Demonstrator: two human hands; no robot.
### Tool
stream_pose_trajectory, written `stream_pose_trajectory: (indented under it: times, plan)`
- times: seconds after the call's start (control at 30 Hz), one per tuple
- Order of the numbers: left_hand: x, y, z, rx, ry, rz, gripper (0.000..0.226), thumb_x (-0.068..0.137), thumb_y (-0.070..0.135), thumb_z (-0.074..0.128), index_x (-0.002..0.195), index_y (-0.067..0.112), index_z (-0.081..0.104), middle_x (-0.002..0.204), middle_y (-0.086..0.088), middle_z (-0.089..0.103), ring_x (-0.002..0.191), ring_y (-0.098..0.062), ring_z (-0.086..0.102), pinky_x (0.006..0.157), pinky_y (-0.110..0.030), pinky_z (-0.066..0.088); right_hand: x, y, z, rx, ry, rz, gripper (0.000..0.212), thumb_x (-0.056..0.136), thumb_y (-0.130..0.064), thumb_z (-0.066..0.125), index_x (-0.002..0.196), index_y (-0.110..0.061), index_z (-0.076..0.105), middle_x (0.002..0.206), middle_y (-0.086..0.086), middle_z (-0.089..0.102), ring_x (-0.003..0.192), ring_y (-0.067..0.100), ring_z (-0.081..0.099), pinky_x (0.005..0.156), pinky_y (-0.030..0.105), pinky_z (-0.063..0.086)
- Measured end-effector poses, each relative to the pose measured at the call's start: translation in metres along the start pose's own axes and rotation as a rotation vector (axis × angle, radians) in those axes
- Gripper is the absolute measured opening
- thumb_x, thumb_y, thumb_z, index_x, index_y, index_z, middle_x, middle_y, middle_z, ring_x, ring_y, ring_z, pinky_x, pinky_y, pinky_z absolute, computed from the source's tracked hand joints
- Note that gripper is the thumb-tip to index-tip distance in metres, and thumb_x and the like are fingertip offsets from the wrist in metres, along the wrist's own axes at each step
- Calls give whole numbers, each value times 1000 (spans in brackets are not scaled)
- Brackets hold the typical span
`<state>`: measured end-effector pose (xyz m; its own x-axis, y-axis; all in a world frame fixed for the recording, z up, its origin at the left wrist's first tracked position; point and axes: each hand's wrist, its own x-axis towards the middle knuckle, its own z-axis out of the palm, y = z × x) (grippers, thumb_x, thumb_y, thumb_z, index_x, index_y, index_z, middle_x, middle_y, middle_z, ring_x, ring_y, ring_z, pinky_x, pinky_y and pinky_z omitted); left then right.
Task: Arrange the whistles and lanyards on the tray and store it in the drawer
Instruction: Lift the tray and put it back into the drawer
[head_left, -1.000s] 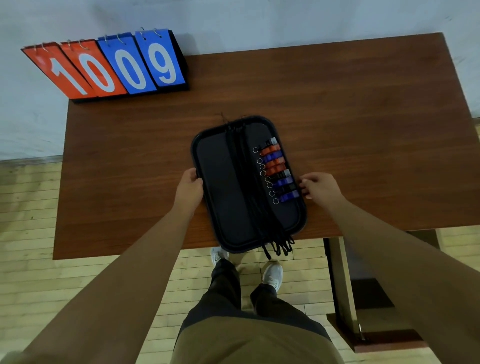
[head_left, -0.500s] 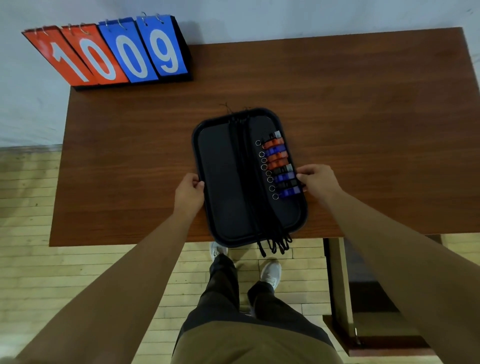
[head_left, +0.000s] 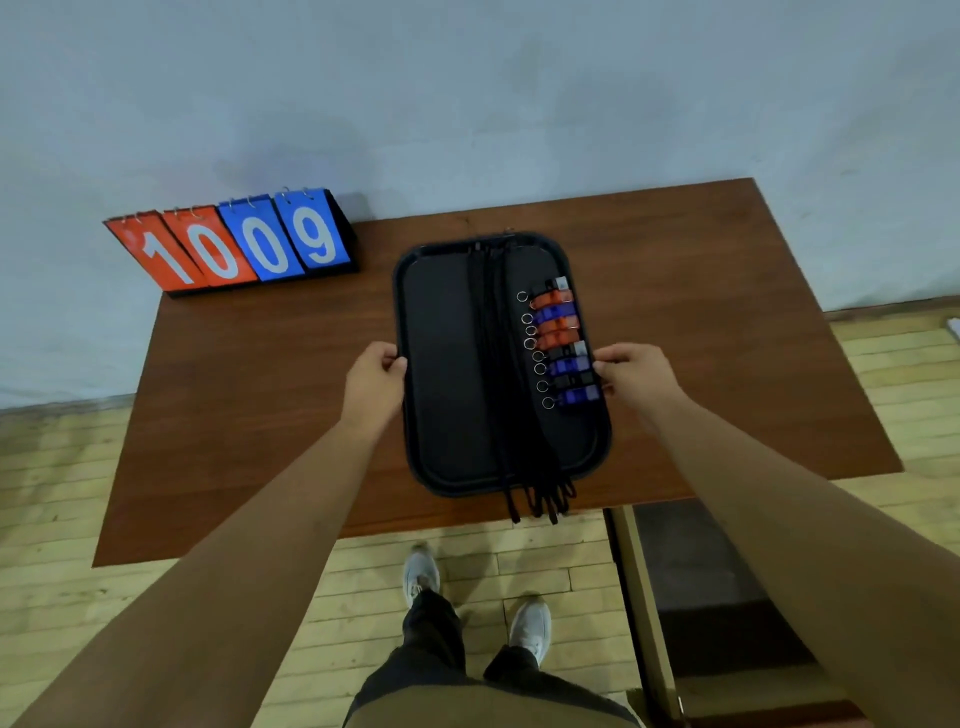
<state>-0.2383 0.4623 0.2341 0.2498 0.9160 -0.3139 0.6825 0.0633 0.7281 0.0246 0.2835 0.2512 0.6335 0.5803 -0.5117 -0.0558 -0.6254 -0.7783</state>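
Our fingers are curled over the two long edges of the tray (head_left: 441, 364): the left hand (head_left: 373, 382) pinches the left rim with thumb on top, and the right hand (head_left: 631, 376) clamps the right rim, its fingertips (head_left: 602, 368) touching the outer ends of the lower whistles. Those whistles (head_left: 561, 345), orange, blue and black, lie in a neat column along the right side of the tray, each with its small ring pointing inward. Beside them the black lanyards (head_left: 511, 389) run lengthwise down the middle in one bundle, and their ends hang past the near rim. The tray sits over the near part of the wooden table (head_left: 249, 415); a flip scoreboard (head_left: 234, 247) stands at the far left corner. We judge the arranging finished and the carrying in hand. Next we must keep the tray level so nothing slides, and bring it down to the open drawer (head_left: 727, 597) below the table's right side, minding the dangling cords.
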Motion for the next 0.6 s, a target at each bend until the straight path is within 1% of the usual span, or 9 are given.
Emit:
stream_pose_trajectory:
  times: [0.13,0.23,0.3,0.4,0.5,0.6]
  plan:
    - [-13,42,-1,-15,9,63,16,101,18,52,111,13,64,111,-2,66,104,-20,61,85,-30,44,-20,-14,-38,11,59,-31,20,94,3,59,111,6,69,106,20,72,74,19,66,52,18,51]
    - [-22,68,3,-3,-1,114,22,101,20,54,118,12,65,119,-4,66,112,-22,60,92,-32,45,-36,-20,-65,16,97,-46,19,93,4,60,109,6,70,101,20,72,75,21,65,57,22,51]
    - [-30,84,7,7,-16,144,24,101,20,54,121,12,64,122,-4,65,114,-22,59,91,-30,44,-47,-20,-82,20,121,-50,15,92,4,61,103,3,71,96,15,72,73,18,66,56,21,51]
    - [-36,102,17,11,-47,193,24,100,19,55,120,11,65,123,-6,66,115,-24,60,91,-30,43,-62,-18,-103,34,182,-46,13,92,2,61,95,-6,71,95,13,72,79,20,67,66,27,54]
    - [-40,118,30,27,-89,252,23,100,19,55,118,10,65,121,-7,67,114,-25,61,93,-34,47,-80,-12,-118,75,265,-33,15,93,3,59,96,-6,70,90,10,71,80,22,66,69,30,56]
    - [-45,129,47,35,-146,284,21,101,19,55,118,10,64,118,-3,66,110,-23,61,86,-32,44,-94,4,-132,115,324,4,14,94,2,59,98,-6,70,90,7,70,84,23,67,78,36,58]
